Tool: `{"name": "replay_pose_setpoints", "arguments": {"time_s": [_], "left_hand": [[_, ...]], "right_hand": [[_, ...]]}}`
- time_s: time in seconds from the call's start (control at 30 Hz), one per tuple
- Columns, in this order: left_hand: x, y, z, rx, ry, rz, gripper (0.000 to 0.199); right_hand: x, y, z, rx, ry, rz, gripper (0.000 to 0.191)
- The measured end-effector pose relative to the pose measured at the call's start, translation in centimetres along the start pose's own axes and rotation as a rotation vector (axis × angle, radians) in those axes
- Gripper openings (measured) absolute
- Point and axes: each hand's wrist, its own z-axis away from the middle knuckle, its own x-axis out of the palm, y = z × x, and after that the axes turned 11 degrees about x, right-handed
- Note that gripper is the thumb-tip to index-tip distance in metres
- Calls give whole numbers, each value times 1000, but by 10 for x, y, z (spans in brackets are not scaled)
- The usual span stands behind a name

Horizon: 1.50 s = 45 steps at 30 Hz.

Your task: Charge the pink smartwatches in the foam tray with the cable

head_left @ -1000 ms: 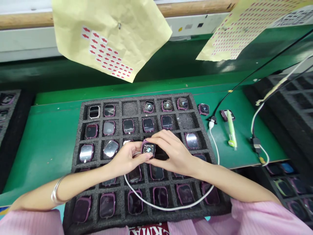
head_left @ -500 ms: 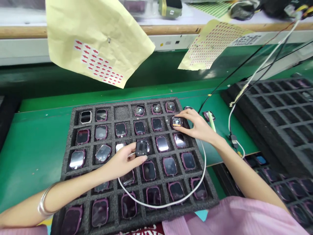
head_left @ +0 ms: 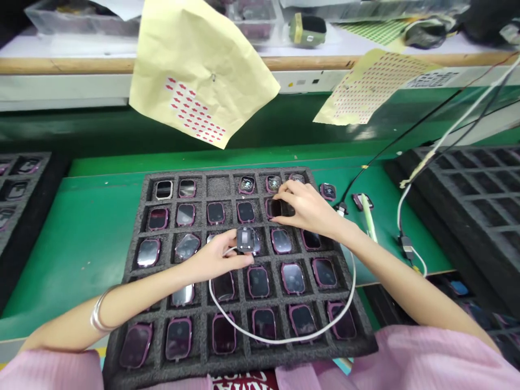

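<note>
Head view: your left hand (head_left: 215, 256) grasps block (head_left: 245, 238), mid-frame; watch (head_left: 275, 208), above right, straddled by your right hand (head_left: 307, 207), grip unclear.

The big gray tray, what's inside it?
Many watches sit in the tray; a white cable crosses over some. What's directly under the left hand and right hand can't be fully seen.

Right hand (head_left: 306, 208) covers part of the purple-framed smartwatch (head_left: 273, 208) at its fingers. Black square device (head_left: 245, 239) in left hand (head_left: 217, 254): markings too small. 2 foam trays (head_left: 47, 174) (head_left: 436, 200) cut off, left and right edges. Shirt lettering (head_left: 244, 385) cropped at bottom. QR code (head_left: 433, 79) blurred.
</note>
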Motion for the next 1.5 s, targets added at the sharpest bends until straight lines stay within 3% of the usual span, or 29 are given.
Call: {"name": "replay_pose_setpoints", "arguments": {"time_s": [0.1,0.17,0.27,0.37,0.57,0.77,1.03,1.5], "left_hand": [[-1,2,0,-11,-4,-1,32],[-1,1,0,1,-6,-6,36],[0,-3,0,34,23,-25,41],[2,-7,1,73,93,-49,35],[3,-10,2,136,163,-35,27],[4,-10,5,99,153,-33,33],[5,-3,6,93,152,-7,22],[4,-1,6,55,130,1,22]], "right_hand": [[-8,-19,13,13,93,-288,33],[-10,-40,21,-25,80,-425,33],[-4,-69,26,-105,28,-412,32],[10,-83,24,-136,32,-401,32],[25,-81,26,-156,131,-440,29],[26,-85,29,-118,128,-529,28],[29,-86,30,-152,186,-571,30],[31,-84,30,-160,182,-601,35]]}}
